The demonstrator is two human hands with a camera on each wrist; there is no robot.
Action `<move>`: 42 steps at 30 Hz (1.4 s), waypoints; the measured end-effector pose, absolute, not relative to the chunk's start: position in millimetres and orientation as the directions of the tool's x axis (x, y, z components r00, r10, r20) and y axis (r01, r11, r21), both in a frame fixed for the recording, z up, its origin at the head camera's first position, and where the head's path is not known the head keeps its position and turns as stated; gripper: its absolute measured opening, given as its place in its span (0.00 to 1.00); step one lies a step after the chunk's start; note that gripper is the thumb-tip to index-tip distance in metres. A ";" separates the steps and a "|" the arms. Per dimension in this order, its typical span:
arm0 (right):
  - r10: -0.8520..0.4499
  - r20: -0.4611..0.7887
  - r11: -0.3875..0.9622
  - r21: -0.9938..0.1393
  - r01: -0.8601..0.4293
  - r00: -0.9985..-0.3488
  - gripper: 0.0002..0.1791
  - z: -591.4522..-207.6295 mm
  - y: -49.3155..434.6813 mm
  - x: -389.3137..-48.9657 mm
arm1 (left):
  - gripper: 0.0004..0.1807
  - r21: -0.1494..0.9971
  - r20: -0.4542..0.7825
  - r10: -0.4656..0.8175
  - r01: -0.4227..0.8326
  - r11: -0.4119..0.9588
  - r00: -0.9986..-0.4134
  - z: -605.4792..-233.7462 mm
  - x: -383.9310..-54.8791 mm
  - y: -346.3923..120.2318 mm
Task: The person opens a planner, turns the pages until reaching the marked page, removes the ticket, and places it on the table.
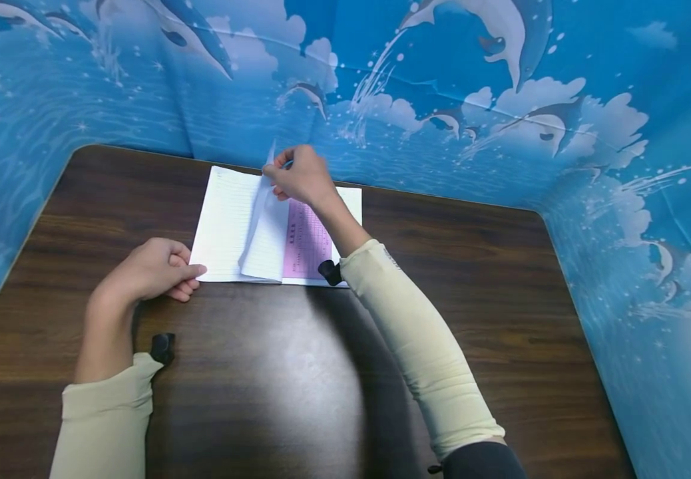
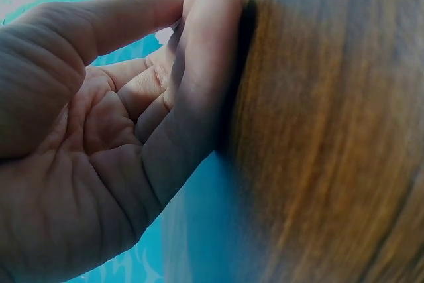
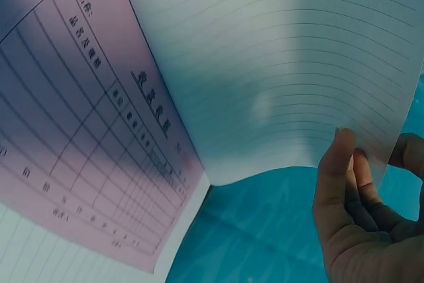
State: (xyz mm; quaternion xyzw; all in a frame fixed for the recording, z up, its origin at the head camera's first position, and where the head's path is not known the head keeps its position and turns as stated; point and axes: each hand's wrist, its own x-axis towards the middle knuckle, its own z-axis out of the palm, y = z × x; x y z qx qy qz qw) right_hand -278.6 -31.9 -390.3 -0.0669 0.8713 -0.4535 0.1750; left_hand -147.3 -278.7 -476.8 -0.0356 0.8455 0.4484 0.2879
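An open notebook (image 1: 222,219) with white ruled pages lies near the table's far edge. My left hand (image 1: 156,266) pinches its near left corner, thumb on top; in the left wrist view the fingers bend in toward the thumb, close to the wood. A ruled page (image 1: 269,239) stands lifted and curved over the middle, its upper corner pinched between thumb and fingers of my right hand (image 1: 303,176). Under it on the right half lies a pink printed form (image 1: 308,239) with a table grid, partly hidden by the right forearm. The right wrist view shows the raised page (image 3: 285,77) bowing beside this form.
The dark wood-grain table (image 1: 249,386) has rounded far corners. A blue cloth (image 1: 381,153) printed with dolphins hangs around its far side and both ends. Small black devices sit at the left wrist (image 1: 162,348) and right wrist (image 1: 330,272), by the pale sleeves.
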 end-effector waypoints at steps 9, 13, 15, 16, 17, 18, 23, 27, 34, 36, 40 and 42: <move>-0.343 -0.200 0.700 -0.707 -0.107 -0.918 0.11 -410.9 -59.3 -279.7 | 0.13 0.734 -0.526 0.188 -0.330 0.594 -0.830 -478.1 -148.9 -279.4; -0.338 -0.200 0.725 -0.679 -0.119 -0.919 0.10 -427.3 -74.9 -281.6 | 0.14 0.735 -0.526 0.183 -0.336 0.588 -0.831 -477.9 -148.1 -279.1; -0.320 -0.207 0.749 -0.653 -0.113 -0.924 0.10 -443.2 -82.6 -288.2 | 0.14 0.738 -0.523 0.183 -0.334 0.587 -0.833 -478.1 -147.7 -278.9; -0.312 -0.209 0.759 -0.641 -0.111 -0.927 0.10 -452.7 -85.4 -292.8 | 0.14 0.738 -0.522 0.183 -0.334 0.586 -0.833 -478.1 -147.8 -278.2; -0.305 -0.211 0.768 -0.632 -0.108 -0.929 0.10 -463.6 -88.4 -298.4 | 0.14 0.739 -0.521 0.183 -0.333 0.586 -0.834 -478.0 -147.8 -277.7; -0.297 -0.216 0.777 -0.621 -0.104 -0.930 0.10 -472.2 -90.9 -302.5 | 0.14 0.739 -0.522 0.183 -0.335 0.584 -0.833 -477.9 -148.0 -277.1; -0.324 -0.227 0.831 -0.532 -0.162 -0.918 0.11 -480.1 -98.0 -302.1 | 0.14 0.746 -0.528 0.188 -0.346 0.569 -0.829 -478.1 -149.5 -276.9; -0.426 -0.247 0.862 -0.403 -0.307 -0.870 0.19 -451.4 -99.9 -278.1 | 0.15 0.758 -0.519 0.191 -0.346 0.553 -0.833 -477.4 -148.0 -278.3; -0.501 -0.278 0.865 -0.162 -0.474 -0.820 0.26 -448.4 -103.7 -262.1 | 0.27 0.776 -0.498 0.193 -0.336 0.534 -0.845 -477.7 -145.3 -278.3; -0.516 -0.266 0.856 -0.111 -0.505 -0.815 0.29 -450.9 -104.0 -260.6 | 0.26 0.772 -0.497 0.193 -0.330 0.543 -0.846 -477.8 -145.6 -277.7; -0.526 -0.249 0.846 -0.055 -0.530 -0.813 0.30 -453.2 -104.9 -260.1 | 0.17 0.752 -0.504 0.192 -0.319 0.577 -0.842 -477.4 -147.3 -276.7; -0.522 -0.253 0.848 -0.050 -0.527 -0.815 0.29 -452.5 -105.1 -260.1 | 0.14 0.745 -0.506 0.191 -0.314 0.589 -0.841 -476.9 -148.1 -276.3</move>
